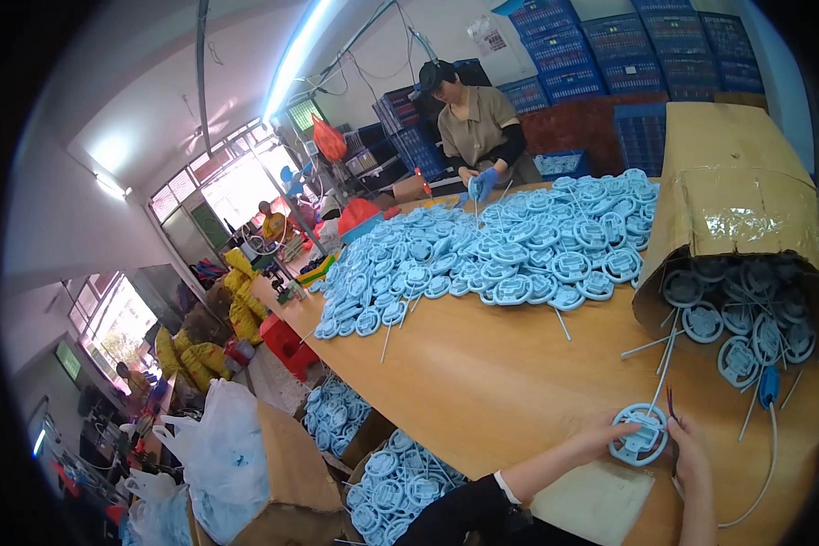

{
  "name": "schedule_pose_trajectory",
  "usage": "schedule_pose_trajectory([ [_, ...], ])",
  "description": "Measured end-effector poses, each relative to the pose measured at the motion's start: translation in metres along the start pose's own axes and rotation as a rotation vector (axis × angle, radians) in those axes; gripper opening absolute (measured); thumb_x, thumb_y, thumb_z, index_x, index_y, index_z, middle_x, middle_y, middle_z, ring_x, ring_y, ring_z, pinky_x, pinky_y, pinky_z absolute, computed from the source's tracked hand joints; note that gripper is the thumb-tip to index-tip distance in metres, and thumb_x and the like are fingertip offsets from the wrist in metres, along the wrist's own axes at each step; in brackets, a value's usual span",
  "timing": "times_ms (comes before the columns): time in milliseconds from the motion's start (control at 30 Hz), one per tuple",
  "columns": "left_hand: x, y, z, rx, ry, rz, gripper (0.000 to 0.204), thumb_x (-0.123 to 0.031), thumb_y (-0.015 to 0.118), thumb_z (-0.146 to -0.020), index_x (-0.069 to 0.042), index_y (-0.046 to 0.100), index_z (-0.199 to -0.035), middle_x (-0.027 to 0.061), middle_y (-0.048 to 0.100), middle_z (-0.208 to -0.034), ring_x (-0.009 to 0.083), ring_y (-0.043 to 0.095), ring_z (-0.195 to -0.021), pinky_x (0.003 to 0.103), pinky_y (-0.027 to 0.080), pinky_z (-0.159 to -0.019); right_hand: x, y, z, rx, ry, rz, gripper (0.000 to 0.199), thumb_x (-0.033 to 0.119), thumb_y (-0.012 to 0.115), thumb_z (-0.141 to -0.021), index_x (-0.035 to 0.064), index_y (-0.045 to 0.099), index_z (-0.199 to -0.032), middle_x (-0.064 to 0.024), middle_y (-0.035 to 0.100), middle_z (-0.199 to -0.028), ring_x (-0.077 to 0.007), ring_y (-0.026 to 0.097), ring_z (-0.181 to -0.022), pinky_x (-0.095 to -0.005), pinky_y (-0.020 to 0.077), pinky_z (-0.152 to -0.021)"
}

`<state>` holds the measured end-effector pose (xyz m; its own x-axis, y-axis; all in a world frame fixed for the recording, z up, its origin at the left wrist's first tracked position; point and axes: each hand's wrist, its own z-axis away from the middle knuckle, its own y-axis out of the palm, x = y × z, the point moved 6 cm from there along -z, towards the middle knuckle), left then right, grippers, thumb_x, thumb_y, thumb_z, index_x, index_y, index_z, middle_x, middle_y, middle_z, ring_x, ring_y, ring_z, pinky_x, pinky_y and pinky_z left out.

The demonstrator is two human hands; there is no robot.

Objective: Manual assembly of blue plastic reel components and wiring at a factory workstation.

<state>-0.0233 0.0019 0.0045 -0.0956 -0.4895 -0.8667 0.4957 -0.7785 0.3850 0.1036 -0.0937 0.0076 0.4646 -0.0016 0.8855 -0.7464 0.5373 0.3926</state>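
**Both hands on one blue disc at the near edge**

Here's the round blue plastic disc (640,435), sitting near the right end of the wooden surface (491,373), right at the near edge. The left hand (601,435) pinches its left rim with the fingertips, the right hand (687,455) grips its right rim, fingers curled onto it. A thin white stick (662,373) runs up from the disc toward the far side.

Just beyond, to the right, a cardboard box (737,200) lies tipped on its side, more discs spilling from its mouth. A white cable (772,455) with a blue end trails down beside the right hand.

Further out, a big heap of blue discs (500,250) covers the far half of the surface. Behind it stands a co-worker (478,123) in blue gloves, handling pieces. To the near left, below the surface, open boxes of discs (387,482) and a white plastic bag (218,455). Blue crates (628,45) stack up along the far wall.
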Motion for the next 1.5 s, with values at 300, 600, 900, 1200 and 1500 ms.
schedule_pose_trajectory([
  [300,-0.018,0.003,-0.027,-0.006,0.049,-0.163,0.040,-0.033,0.057,-0.077,-0.009,0.049,-0.108,-0.0018,0.056,-0.088,0.0057,0.048,-0.073,0.017,0.033,-0.052,0.026,-0.005,0.012,-0.095,-0.206,0.269,0.017,0.019,0.048,-0.083,0.0032,0.054,-0.083,0.0022,0.046,-0.059,-0.0051,0.041,-0.046,-0.0179,0.0325,-0.041],
  [600,-0.016,-0.040,-0.083,-0.081,0.072,0.112,0.021,-0.026,0.049,-0.083,-0.008,0.055,-0.091,0.0021,0.057,-0.081,0.0106,0.053,-0.070,0.025,0.044,-0.061,0.003,0.015,0.004,-0.024,0.095,0.183,0.013,0.019,0.049,-0.083,0.0074,0.045,-0.077,0.0006,0.043,-0.053,-0.0043,0.030,-0.037,-0.0189,0.0194,-0.033],
  [900,-0.013,-0.023,-0.077,-0.196,0.073,-0.025,0.024,-0.028,0.050,-0.083,-0.005,0.056,-0.087,0.0001,0.056,-0.072,0.0060,0.050,-0.060,0.019,0.040,-0.052,-0.008,0.006,0.014,-0.012,0.326,0.247,0.015,0.019,0.048,-0.083,0.0069,0.039,-0.079,-0.0032,0.043,-0.053,-0.0056,0.029,-0.036,-0.0195,0.0176,-0.032],
  [1200,-0.020,-0.024,-0.072,-0.215,0.116,0.013,0.022,-0.024,0.051,-0.083,-0.003,0.056,-0.087,0.0005,0.056,-0.072,0.0056,0.051,-0.062,0.018,0.040,-0.053,-0.006,0.009,0.019,0.022,0.437,0.152,0.015,0.019,0.047,-0.084,0.0067,0.040,-0.079,-0.0021,0.043,-0.055,-0.0043,0.027,-0.037,-0.0188,0.0154,-0.033],
  [1500,-0.021,-0.019,-0.071,-0.078,0.095,0.035,0.023,-0.021,0.053,-0.081,-0.002,0.052,-0.096,0.0003,0.056,-0.079,0.0063,0.051,-0.069,0.019,0.041,-0.059,-0.002,0.012,0.012,0.040,0.366,0.120,0.014,0.018,0.047,-0.084,0.0070,0.040,-0.079,-0.0008,0.042,-0.057,-0.0036,0.027,-0.038,-0.0185,0.0152,-0.033],
])
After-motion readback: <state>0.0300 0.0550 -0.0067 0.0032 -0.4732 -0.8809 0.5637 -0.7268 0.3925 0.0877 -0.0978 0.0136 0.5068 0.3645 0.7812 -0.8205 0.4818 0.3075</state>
